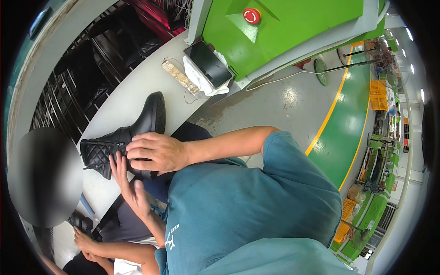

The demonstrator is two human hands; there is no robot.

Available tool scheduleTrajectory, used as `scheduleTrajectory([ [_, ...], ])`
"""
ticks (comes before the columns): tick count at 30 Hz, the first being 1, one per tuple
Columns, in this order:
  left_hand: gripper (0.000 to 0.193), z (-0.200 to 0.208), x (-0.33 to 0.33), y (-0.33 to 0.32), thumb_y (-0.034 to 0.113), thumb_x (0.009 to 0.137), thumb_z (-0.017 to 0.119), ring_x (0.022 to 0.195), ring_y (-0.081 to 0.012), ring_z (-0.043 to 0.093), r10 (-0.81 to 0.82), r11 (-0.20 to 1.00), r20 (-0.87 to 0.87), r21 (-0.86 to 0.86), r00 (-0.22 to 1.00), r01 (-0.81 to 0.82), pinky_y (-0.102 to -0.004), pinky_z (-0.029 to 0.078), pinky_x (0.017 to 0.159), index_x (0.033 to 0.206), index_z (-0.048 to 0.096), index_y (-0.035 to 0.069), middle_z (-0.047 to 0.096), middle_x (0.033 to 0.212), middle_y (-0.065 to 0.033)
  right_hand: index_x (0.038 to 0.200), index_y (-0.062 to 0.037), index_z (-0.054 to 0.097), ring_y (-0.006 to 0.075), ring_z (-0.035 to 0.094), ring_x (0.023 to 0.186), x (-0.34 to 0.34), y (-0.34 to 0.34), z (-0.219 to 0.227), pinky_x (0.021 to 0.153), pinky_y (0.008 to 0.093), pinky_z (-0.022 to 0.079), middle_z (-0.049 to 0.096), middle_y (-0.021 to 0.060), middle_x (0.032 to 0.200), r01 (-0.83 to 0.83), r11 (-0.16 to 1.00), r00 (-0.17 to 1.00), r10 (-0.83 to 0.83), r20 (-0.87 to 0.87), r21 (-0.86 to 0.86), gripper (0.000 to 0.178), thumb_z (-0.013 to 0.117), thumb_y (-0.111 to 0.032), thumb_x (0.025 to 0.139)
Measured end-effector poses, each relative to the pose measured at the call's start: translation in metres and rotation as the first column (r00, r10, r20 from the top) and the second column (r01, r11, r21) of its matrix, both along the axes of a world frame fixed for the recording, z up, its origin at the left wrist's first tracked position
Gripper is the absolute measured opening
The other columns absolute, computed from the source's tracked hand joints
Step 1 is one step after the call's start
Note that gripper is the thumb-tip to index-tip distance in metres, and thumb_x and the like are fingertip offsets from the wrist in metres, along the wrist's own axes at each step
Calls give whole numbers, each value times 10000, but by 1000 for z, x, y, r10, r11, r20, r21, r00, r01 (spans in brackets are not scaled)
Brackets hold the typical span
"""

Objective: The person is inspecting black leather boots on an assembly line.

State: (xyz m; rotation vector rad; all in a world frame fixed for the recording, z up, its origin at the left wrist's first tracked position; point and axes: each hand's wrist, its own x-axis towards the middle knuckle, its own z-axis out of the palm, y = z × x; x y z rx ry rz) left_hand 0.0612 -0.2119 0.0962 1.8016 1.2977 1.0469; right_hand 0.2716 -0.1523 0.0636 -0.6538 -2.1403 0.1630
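A black ankle boot (149, 117) with a quilted shaft lies on its side on the pale worktop (107, 121), its sole facing away to the right and the quilted part to the left. My right hand (158, 153) lies across the boot's middle, fingers bent over the leather. From below, my left hand (130, 188) reaches up with its fingers stretched out, their tips at the lower edge of the quilted shaft. The thumb stands apart from the fingers. Part of the boot's front is hidden under my right hand.
Beyond the worktop, a metal rack (68, 105) holds black quilted footwear. A phone (208, 64) on white paper and a tan wrapped stick (179, 77) lie near a green machine (284, 32) with a red button (252, 16). At lower left, another person's hands (85, 240) touch a black shoe (81, 222).
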Motion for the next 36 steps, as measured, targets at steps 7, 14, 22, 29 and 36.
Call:
scheduleTrajectory([
  [7,899,-42,16,0,330,850,903,1666,-486,282,106,974,-1,200,994,-104,-612,251,1327,1605,540,6,508,1668,-306,1325,-95,637,337,605,1364,16,2,19,1171,503,502,617,123,1387,-164,973,984,174,48,-159,651,898,-274,756],
  [14,500,-50,16,-8,182,879,865,1585,-601,374,108,933,-56,351,993,-81,-709,264,1291,1314,662,42,551,1607,-359,1074,-80,726,340,632,1347,72,45,38,1229,537,481,689,110,1337,-176,963,967,207,146,-202,415,933,-198,733],
  [22,392,-56,16,-1,167,900,858,1498,-635,477,92,904,-84,424,992,-48,-737,346,1244,1255,735,54,573,1556,-397,886,-104,727,359,636,1345,74,43,22,1143,554,522,721,73,1406,-210,969,977,211,-4,-131,177,877,-114,793],
  [29,396,-58,13,1,173,891,884,1482,-653,483,88,909,-73,413,993,-50,-714,407,1214,1233,732,43,583,1538,-406,827,-91,687,295,653,1307,65,44,32,1152,521,480,751,-15,1345,-165,965,982,180,55,-204,198,877,-113,774],
  [36,358,-60,13,1,101,899,856,1510,-632,470,66,911,-43,411,997,-43,-681,377,1240,1213,715,3,587,1548,-393,989,-169,704,221,691,1038,65,68,55,912,440,495,736,-70,1138,-103,913,960,196,202,-395,415,954,-272,674],
])
